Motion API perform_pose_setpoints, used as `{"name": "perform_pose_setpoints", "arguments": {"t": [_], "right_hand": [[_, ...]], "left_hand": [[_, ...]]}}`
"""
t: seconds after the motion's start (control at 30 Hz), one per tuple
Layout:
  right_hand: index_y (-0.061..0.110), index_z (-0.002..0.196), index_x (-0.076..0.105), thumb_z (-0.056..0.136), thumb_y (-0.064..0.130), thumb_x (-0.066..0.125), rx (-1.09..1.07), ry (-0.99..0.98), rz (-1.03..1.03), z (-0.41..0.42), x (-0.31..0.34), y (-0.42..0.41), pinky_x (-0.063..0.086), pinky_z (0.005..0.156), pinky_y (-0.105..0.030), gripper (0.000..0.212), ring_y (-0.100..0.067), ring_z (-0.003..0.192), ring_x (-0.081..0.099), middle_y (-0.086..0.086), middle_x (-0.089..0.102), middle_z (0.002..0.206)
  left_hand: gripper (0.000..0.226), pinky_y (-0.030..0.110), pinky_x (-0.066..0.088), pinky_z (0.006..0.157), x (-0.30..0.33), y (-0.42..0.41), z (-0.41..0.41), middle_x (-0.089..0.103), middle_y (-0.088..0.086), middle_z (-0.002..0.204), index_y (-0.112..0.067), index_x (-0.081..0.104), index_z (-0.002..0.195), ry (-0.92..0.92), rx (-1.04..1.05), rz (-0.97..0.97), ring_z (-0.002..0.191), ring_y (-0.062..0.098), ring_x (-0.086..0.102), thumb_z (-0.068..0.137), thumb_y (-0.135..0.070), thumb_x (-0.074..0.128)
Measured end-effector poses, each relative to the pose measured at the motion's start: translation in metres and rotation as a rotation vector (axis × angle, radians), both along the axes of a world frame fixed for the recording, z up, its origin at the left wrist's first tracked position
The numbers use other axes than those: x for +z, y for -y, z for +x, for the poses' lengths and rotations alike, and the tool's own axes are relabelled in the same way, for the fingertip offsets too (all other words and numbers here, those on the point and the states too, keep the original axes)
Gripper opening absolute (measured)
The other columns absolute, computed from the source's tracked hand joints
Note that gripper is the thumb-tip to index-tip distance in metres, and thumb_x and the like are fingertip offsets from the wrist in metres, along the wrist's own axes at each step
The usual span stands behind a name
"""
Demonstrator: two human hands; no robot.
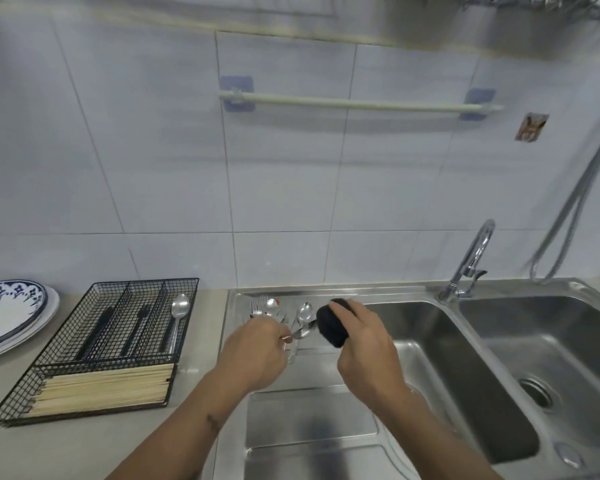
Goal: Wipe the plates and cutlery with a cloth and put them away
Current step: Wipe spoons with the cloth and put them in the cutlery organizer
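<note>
Fingers: left hand [253,351] pinches a spoon [303,318] by its handle over the drainboard [309,417]; right hand [364,344] curls round a dark cloth [331,325].
Handling: spoon probably light, stiff, slippery; grip its handle.
Destination: wire tray [94,344] on the table.

No readable text, label or number anywhere, wall sticker [531,127] included.

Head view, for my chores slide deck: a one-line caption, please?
At the sink drainboard, left hand holds a spoon while right hand grips a dark cloth.
</note>
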State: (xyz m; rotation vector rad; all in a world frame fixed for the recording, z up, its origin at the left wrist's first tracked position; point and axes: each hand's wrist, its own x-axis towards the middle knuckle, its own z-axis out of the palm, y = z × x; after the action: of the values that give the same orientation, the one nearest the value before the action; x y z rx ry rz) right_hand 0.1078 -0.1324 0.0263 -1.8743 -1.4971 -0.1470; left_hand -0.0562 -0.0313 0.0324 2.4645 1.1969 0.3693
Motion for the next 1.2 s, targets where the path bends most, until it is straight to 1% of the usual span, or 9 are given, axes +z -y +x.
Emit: {"name": "perform_pose_setpoints", "arguments": {"t": [0.13, 0.23, 0.33, 0.53, 0.67, 0.87, 0.97, 1.1, 1.2], "right_hand": [[0.019, 0.129, 0.056, 0.072, 0.001, 0.054, 0.115, 0.178, -0.062, -0.011, -0.014, 0.001, 0.045, 0.095, -0.034, 0.060, -0.022, 0.108, 0.051, 0.001, 0.054, 0.132], [0.020, 0.130, 0.056, 0.066, -0.007, 0.060, -0.009, 0.090, -0.099, -0.004, -0.017, 0.002, 0.048, 0.094, -0.041, 0.070, -0.022, 0.110, 0.051, 0.001, 0.054, 0.132], [0.016, 0.130, 0.057, 0.068, -0.005, 0.058, 0.095, 0.191, -0.074, -0.008, -0.013, 0.007, 0.047, 0.097, -0.037, 0.065, -0.025, 0.110, 0.053, -0.002, 0.054, 0.133], [0.019, 0.131, 0.054, 0.064, -0.006, 0.061, 0.017, 0.155, -0.102, -0.007, -0.019, 0.012, 0.048, 0.097, -0.034, 0.072, -0.026, 0.113, 0.052, 0.000, 0.052, 0.135], [0.012, 0.133, 0.052, 0.072, -0.003, 0.052, 0.168, 0.272, -0.075, -0.019, -0.019, 0.014, 0.042, 0.104, -0.035, 0.063, -0.028, 0.125, 0.047, -0.007, 0.047, 0.142], [0.011, 0.136, 0.051, 0.065, -0.005, 0.054, 0.083, 0.257, -0.104, -0.012, -0.025, 0.024, 0.023, 0.114, -0.028, 0.073, -0.026, 0.129, 0.046, -0.006, 0.047, 0.143], [0.009, 0.136, 0.051, 0.068, -0.004, 0.051, 0.145, 0.285, -0.063, -0.018, -0.024, 0.024, 0.037, 0.109, -0.037, 0.069, -0.028, 0.127, 0.048, -0.011, 0.050, 0.141], [0.009, 0.143, 0.042, 0.066, -0.001, 0.049, 0.129, 0.262, -0.082, -0.018, -0.025, 0.021, 0.031, 0.113, -0.036, 0.078, -0.024, 0.129, 0.048, -0.007, 0.051, 0.140], [0.008, 0.139, 0.047, 0.068, -0.001, 0.048, 0.147, 0.287, -0.088, -0.016, -0.030, 0.019, 0.037, 0.110, -0.040, 0.072, -0.026, 0.128, 0.049, -0.007, 0.053, 0.139]], "left_hand": [[0.023, 0.025, 0.039, 0.056, 0.011, 0.006, 0.003, 0.065, -0.005, 0.075, -0.023, 0.066, 0.078, 0.047, -0.030, -0.041, 0.067, 0.012, 0.059, 0.093, -0.025, 0.049], [0.025, 0.030, 0.049, 0.061, 0.010, 0.009, -0.001, 0.067, -0.003, 0.074, -0.019, 0.069, 0.080, 0.052, -0.031, -0.068, 0.069, 0.013, 0.061, 0.094, -0.030, 0.052], [0.024, 0.034, 0.054, 0.069, 0.006, 0.009, -0.006, 0.066, -0.003, 0.071, -0.020, 0.071, 0.082, 0.104, -0.040, -0.158, 0.069, 0.015, 0.062, 0.095, -0.033, 0.054], [0.018, 0.023, 0.042, 0.061, 0.003, 0.013, -0.002, 0.059, -0.010, 0.066, -0.020, 0.073, 0.088, 0.180, -0.051, -0.244, 0.060, 0.006, 0.052, 0.097, -0.027, 0.059], [0.021, 0.022, 0.038, 0.056, 0.004, 0.015, 0.000, 0.054, -0.008, 0.058, -0.020, 0.069, 0.076, 0.206, -0.067, -0.305, 0.054, 0.009, 0.046, 0.096, -0.019, 0.060], [0.017, 0.016, 0.040, 0.059, -0.002, 0.018, 0.001, 0.061, -0.011, 0.068, -0.022, 0.070, 0.080, 0.229, -0.064, -0.308, 0.060, 0.002, 0.052, 0.095, -0.018, 0.062], [0.019, 0.026, 0.044, 0.059, -0.004, 0.015, 0.001, 0.059, -0.001, 0.065, -0.013, 0.071, 0.078, 0.233, -0.077, -0.302, 0.056, 0.010, 0.049, 0.094, -0.019, 0.062], [0.019, 0.029, 0.049, 0.062, -0.004, 0.016, 0.002, 0.063, 0.000, 0.067, -0.019, 0.072, 0.078, 0.221, -0.096, -0.295, 0.059, 0.012, 0.053, 0.094, -0.020, 0.061], [0.020, 0.034, 0.052, 0.064, -0.007, 0.016, 0.001, 0.063, 0.000, 0.066, -0.021, 0.072, 0.077, 0.234, -0.083, -0.320, 0.059, 0.012, 0.053, 0.094, -0.018, 0.061]]}}
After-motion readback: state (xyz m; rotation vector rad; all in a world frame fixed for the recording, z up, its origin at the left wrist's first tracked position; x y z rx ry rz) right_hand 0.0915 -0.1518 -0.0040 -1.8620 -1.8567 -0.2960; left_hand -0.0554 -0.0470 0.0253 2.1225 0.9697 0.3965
